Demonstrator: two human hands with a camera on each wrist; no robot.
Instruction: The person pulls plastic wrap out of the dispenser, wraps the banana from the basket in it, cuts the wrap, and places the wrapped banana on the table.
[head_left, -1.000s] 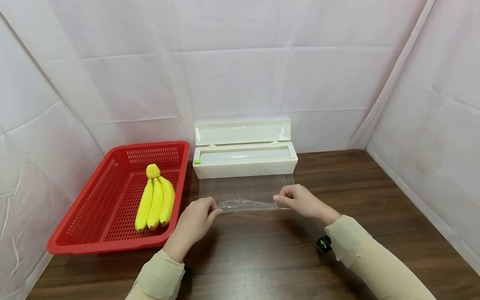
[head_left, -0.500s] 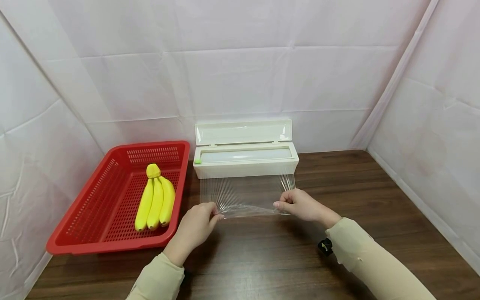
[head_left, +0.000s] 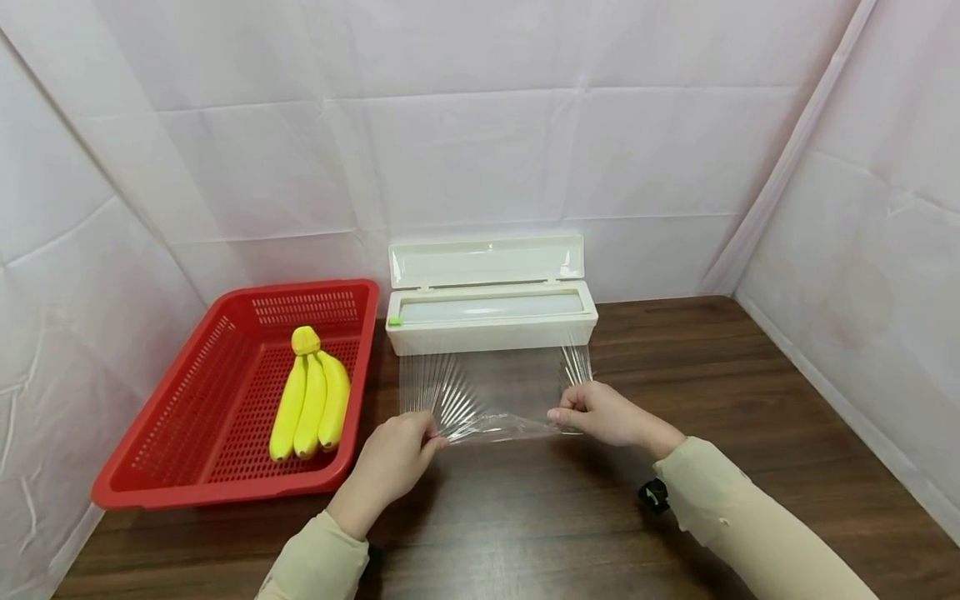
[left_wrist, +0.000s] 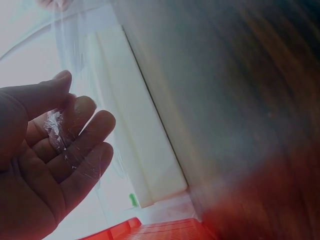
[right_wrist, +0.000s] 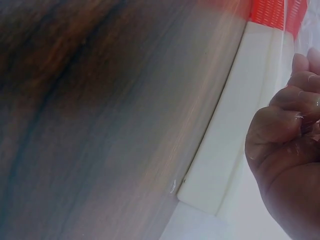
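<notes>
A sheet of clear plastic wrap stretches from the front of a white dispenser box, whose lid stands raised at the back. My left hand pinches the near left corner of the film between thumb and forefinger; in the left wrist view crinkled film lies across the other fingers. At the near right corner my right hand grips the wrap with curled fingers, partly cut off in the right wrist view. Shiny creases fan out from both hands toward the box. Inside the box a roll shows.
A red plastic basket stands on the left, close to my left forearm, holding a bunch of yellow bananas. On the box's left end sits a green slider. White cloth walls enclose the dark wooden table.
Both hands have drawn slightly nearer to me, pulling more plastic wrap out of the box. The creases at the film's sides have grown sharper. Box and basket stay in place.
</notes>
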